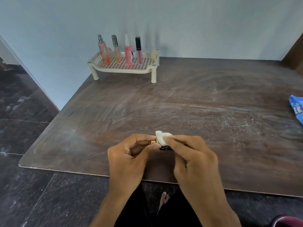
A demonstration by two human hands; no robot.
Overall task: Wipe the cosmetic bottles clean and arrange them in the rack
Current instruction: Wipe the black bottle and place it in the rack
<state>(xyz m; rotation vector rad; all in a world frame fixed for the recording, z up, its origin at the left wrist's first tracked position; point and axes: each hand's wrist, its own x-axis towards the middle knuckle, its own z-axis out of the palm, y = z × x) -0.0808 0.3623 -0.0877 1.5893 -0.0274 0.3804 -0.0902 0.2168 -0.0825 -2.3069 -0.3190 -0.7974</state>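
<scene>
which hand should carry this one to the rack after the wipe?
Left, probably. The left hand already grips the small gold-capped item, and the rack sits far left. The right hand is occupied pinching the white pad.

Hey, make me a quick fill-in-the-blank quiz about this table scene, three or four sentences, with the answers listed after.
1. The number of bottles standing upright in the beige rack is ____.
2. The white wipe is pinched by the ____ hand.
3. The left hand holds a small cosmetic item whose visible end is ____ in colour.
4. The blue packet lies at the table's ____ edge.

Missing words: four; right; gold; right
</scene>
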